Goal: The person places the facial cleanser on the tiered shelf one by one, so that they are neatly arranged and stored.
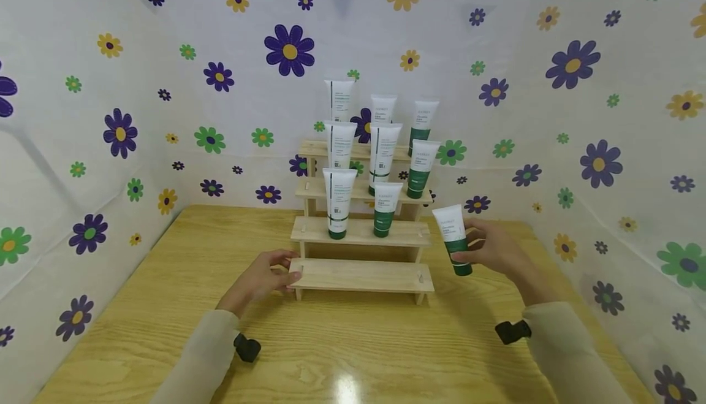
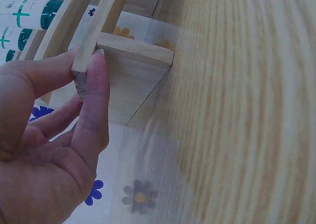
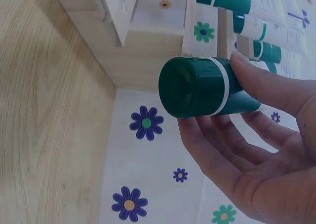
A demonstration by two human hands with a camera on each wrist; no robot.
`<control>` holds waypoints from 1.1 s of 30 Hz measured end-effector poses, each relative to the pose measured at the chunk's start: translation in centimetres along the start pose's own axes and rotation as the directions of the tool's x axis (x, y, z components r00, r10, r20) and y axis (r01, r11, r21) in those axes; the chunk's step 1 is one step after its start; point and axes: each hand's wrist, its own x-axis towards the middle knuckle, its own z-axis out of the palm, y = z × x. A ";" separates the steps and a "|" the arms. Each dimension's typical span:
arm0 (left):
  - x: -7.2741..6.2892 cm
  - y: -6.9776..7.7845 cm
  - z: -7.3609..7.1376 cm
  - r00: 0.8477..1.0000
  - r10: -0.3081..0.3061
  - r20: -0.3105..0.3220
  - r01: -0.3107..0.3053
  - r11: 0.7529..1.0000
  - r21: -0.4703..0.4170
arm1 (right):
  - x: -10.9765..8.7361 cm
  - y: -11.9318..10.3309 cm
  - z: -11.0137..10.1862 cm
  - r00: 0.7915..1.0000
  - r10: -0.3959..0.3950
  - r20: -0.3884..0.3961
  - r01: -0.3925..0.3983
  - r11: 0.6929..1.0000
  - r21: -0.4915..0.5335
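Observation:
My right hand [image 1: 493, 246] grips a white and green squeeze tube [image 1: 453, 241] in the air, right of the wooden step stand [image 1: 361, 274]. In the right wrist view the tube's green cap [image 3: 185, 88] points away from the palm, thumb on one side and fingers on the other. My left hand [image 1: 268, 277] pinches the left end of the stand's lowest board [image 2: 106, 17] between thumb and fingers. Two tubes stand on the step above that board, a taller tube [image 1: 339, 205] at left and a shorter tube [image 1: 385, 211] beside it. Three tubes stand on each of the two higher steps.
The stand sits on a wood-grain table [image 1: 331, 336]. White cloth with flower prints [image 1: 242, 116] encloses the back and both sides. A black wrist camera [image 1: 247, 347] is on the left sleeve and another black wrist camera [image 1: 513, 331] on the right.

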 end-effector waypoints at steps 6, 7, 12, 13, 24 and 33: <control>0.1 0.1 0.0 1.000 -0.002 0.004 0.002 1.000 0.003 | 0.5 -0.9 1.1 0.999 -0.031 -0.010 0.031 0.999 0.025; 0.2 0.2 0.0 1.000 -0.001 0.005 0.001 1.000 0.004 | 0.6 -1.0 1.3 0.999 -0.040 -0.013 0.041 0.999 0.031; 0.2 0.3 0.0 1.000 0.004 0.011 -0.004 1.000 0.003 | 0.9 -1.6 2.4 0.997 -0.070 -0.034 0.072 0.996 0.050; 0.2 0.3 0.0 1.000 0.004 0.012 -0.004 1.000 0.003 | 1.0 -1.8 2.6 0.997 -0.075 -0.034 0.076 0.996 0.055; 0.2 0.1 -0.1 1.000 -0.003 0.012 0.003 1.000 -0.006 | 1.8 -3.2 5.3 0.994 -0.099 -0.046 0.103 0.991 0.089; 0.0 0.3 -0.1 1.000 -0.006 0.016 0.006 1.000 0.004 | 2.1 -4.5 7.5 0.991 -0.112 -0.067 0.121 0.983 0.141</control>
